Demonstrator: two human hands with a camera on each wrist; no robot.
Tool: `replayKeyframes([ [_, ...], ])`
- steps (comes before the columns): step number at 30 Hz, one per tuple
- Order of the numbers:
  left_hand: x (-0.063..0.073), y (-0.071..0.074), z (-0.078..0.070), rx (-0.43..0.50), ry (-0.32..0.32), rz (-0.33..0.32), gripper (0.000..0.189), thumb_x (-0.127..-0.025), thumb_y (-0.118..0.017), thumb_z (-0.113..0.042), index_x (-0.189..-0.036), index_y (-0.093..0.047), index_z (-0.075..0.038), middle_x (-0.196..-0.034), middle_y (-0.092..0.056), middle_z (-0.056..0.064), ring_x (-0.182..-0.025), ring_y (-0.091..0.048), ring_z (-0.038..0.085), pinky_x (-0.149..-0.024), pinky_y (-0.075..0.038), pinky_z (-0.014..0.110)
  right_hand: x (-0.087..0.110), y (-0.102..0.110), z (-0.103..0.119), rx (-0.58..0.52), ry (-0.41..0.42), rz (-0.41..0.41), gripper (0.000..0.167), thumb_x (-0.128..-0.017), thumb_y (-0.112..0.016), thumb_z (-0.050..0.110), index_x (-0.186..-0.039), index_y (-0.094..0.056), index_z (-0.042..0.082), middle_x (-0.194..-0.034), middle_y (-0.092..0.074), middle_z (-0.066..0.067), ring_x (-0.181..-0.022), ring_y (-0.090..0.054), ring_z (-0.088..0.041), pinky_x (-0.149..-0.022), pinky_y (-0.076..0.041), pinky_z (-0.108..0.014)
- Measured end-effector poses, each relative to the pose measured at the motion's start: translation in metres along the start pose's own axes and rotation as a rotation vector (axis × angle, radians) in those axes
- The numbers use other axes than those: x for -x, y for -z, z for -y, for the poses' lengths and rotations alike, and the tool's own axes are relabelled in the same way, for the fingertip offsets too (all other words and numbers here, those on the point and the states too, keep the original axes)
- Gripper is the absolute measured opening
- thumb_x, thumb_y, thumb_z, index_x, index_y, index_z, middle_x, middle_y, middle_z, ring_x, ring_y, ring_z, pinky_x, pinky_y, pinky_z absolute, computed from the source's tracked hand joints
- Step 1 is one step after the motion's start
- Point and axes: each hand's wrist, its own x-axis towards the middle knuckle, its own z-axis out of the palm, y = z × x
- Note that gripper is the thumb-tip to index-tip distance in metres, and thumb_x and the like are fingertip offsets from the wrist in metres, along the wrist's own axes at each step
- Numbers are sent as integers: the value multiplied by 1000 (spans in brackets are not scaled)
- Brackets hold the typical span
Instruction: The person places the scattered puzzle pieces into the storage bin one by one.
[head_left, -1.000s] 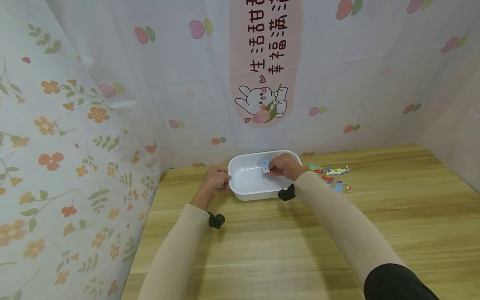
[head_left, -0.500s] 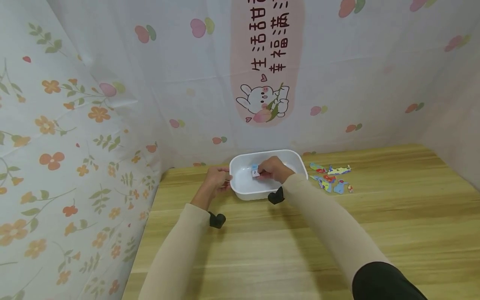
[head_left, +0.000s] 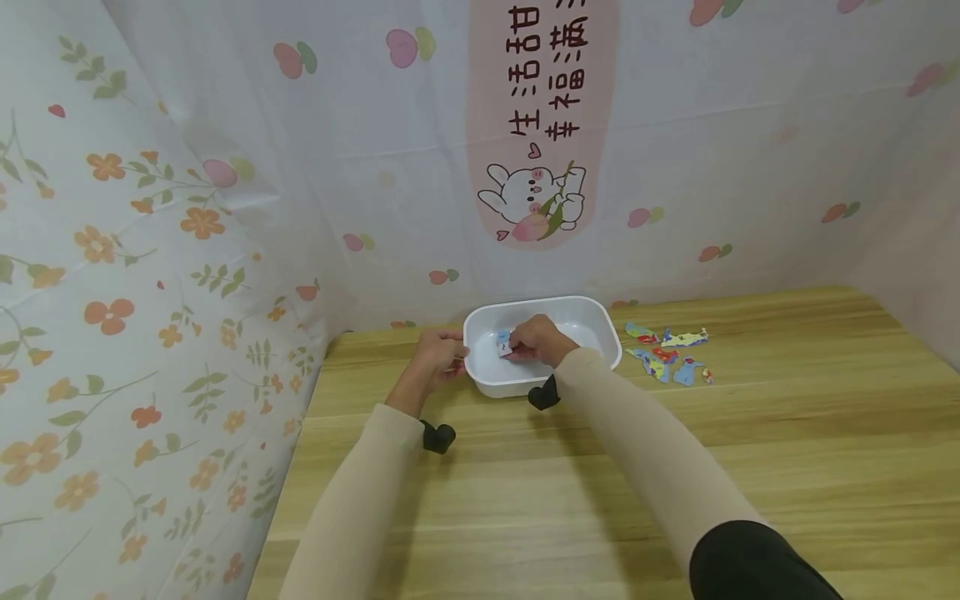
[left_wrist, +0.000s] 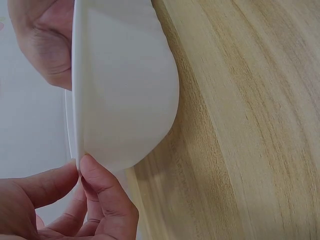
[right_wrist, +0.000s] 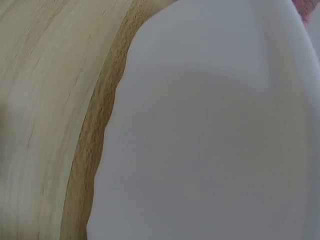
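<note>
A white rectangular plastic basin (head_left: 543, 385) with rounded corners stands on the wooden table near the curtain. My left hand (head_left: 437, 358) pinches its left rim; in the left wrist view the thumb and fingers (left_wrist: 105, 185) grip the edge from both sides. My right hand (head_left: 542, 340) reaches inside the basin and pinches a small white and blue block (head_left: 504, 343) with a dark mark on it, low over the basin's floor. In the right wrist view the basin's outer wall (right_wrist: 200, 150) fills most of the picture and hides the right hand's work.
Several flat, colourful irregular pieces (head_left: 684, 372) lie on the table (head_left: 795, 400) to the right of the basin. Behind it hangs a printed white curtain (head_left: 397, 192), and a floral curtain (head_left: 150, 333) borders the table on the left.
My right hand has moved left inside the basin with the block, mostly in the first half second. The left hand keeps its grip on the rim. The head view has shifted slightly.
</note>
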Motion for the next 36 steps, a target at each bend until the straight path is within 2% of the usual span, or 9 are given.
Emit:
replayKeyframes([
  [6, 1, -1, -1, -1, 2, 2, 38, -90, -58, 4, -128, -57, 1, -87, -56, 11, -61, -54, 15, -65, -52, 28, -1, -7, 2, 53, -15, -4, 36, -86, -61, -8, -121, -55, -11, -114, -60, -21, -75, -68, -21, -73, -58, -28],
  [10, 1, -1, -1, -1, -1, 3, 38, -90, -58, 4, -128, -57, 1, -88, -57, 11, -61, -54, 15, -66, -53, 30, -2, -11, 4, 62, -19, -5, 30, -85, -62, -8, -115, -59, -11, -106, -63, -20, -74, -68, -21, -68, -58, -27],
  [14, 0, 0, 0, 2, -2, 4, 38, -90, -58, 4, -128, -58, 1, -93, -58, 13, -61, -54, 16, -67, -53, 30, -1, -17, 4, 63, -11, 2, 32, -85, -64, -7, -116, -59, -10, -105, -63, -18, -71, -68, -18, -71, -58, -27],
  [18, 1, 0, 0, -6, 0, 9, 39, -91, -57, 3, -129, -57, 1, -104, -59, 20, -63, -55, 15, -68, -53, 30, 2, -22, 5, 70, 3, 9, 31, -84, -63, -8, -115, -59, -11, -95, -59, -15, -62, -65, -16, -71, -58, -28],
  [22, 1, 0, 0, -12, 2, 10, 40, -90, -57, 3, -130, -57, 1, -104, -60, 19, -64, -55, 16, -71, -53, 31, 5, -24, 5, 72, 8, 13, 28, -85, -63, -8, -113, -60, -12, -85, -59, -12, -60, -63, -15, -73, -58, -28],
  [27, 0, 1, 0, 0, 4, 6, 39, -90, -57, 4, -129, -58, 0, -98, -59, 15, -66, -56, 17, -69, -53, 31, 8, -25, 6, 78, 12, 3, 29, -85, -63, -7, -114, -60, -13, -84, -61, -13, -60, -64, -15, -72, -58, -27],
  [36, 1, 1, -1, -5, 6, 9, 39, -90, -57, 3, -129, -58, 0, -104, -60, 19, -64, -55, 16, -69, -53, 31, 9, -28, 6, 55, 1, 1, 30, -84, -63, -10, -114, -60, -13, -83, -63, -14, -63, -66, -16, -76, -58, -28],
])
